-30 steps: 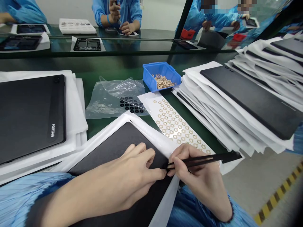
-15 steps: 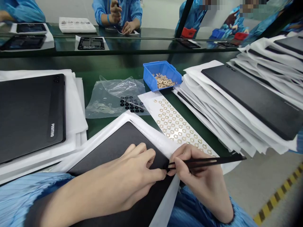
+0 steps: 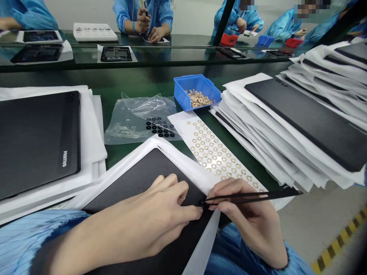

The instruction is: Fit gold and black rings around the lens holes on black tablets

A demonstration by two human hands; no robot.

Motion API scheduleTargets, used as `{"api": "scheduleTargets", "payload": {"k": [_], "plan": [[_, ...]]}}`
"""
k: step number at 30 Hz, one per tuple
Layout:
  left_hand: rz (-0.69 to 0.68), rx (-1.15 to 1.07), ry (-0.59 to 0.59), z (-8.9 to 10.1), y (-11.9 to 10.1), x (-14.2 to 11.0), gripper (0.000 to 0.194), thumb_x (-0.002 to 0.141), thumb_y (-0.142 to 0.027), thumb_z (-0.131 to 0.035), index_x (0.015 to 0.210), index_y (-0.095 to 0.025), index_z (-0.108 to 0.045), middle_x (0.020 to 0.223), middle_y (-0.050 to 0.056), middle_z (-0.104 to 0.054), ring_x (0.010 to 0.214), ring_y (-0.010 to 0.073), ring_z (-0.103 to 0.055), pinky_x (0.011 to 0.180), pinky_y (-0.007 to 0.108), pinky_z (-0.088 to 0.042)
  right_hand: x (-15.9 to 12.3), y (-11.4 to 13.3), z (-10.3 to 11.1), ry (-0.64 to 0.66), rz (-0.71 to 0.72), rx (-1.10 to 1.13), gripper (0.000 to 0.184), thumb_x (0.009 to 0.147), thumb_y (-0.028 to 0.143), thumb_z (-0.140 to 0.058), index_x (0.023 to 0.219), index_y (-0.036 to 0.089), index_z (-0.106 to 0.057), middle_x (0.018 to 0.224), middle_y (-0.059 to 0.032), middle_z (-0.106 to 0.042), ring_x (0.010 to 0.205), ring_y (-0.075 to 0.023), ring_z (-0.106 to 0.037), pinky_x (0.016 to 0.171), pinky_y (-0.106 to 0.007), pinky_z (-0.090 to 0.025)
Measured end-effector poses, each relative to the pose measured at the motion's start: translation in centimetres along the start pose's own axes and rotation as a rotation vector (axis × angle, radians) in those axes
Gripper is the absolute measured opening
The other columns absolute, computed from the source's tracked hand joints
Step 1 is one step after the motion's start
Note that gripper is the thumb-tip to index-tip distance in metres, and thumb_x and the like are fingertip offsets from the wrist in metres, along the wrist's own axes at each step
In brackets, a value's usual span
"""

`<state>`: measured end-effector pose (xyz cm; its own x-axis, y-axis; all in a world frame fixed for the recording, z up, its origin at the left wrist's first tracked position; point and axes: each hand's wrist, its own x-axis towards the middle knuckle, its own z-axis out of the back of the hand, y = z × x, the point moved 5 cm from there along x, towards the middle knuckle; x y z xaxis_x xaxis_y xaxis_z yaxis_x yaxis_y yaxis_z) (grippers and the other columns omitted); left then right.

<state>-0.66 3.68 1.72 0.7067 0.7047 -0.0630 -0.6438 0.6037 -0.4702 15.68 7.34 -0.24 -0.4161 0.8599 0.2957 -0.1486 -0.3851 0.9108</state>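
A black tablet back cover (image 3: 160,168) lies slantwise on white wrapping sheet (image 3: 197,175) in front of me. My left hand (image 3: 160,210) rests across it, fingers curled down and thumb tip at the camera corner by its right edge. Black tweezers (image 3: 258,196) are held in my right hand (image 3: 249,214), their tips at that same corner beside my left thumb. Whether anything sits between the tips is too small to tell. Just beyond my right hand lies a white strip (image 3: 183,118) with rows of pale ring stickers (image 3: 210,147).
Covers stacked with white sheets stand at left (image 3: 37,141) and right (image 3: 304,118). A blue bin (image 3: 183,99) holds small tan rings. Next to it lies a clear plastic bag (image 3: 123,118) with black rings (image 3: 159,127). Co-workers in blue sit across the bench.
My right hand has shifted slightly right and down, and its thumb has lowered along the tweezers. My left hand keeps its place on the cover.
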Motion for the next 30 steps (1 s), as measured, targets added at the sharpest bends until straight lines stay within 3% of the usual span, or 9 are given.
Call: {"api": "scheduleTargets", "payload": {"k": [30], "plan": [[0.001, -0.004, 0.007, -0.03, -0.02, 0.05, 0.023, 0.091, -0.014, -0.046, 0.11, -0.026, -0.052, 0.088, 0.002, -0.044, 0.08, 0.0186, -0.037, 0.069, 0.029, -0.031, 0.08, 0.04, -0.51, -0.001, 0.04, -0.047, 0.005, 0.085, 0.015, -0.059, 0.083, 0.019, -0.059, 0.075, -0.0022, -0.062, 0.071, -0.0155, -0.061, 0.061, -0.027, -0.049]]}}
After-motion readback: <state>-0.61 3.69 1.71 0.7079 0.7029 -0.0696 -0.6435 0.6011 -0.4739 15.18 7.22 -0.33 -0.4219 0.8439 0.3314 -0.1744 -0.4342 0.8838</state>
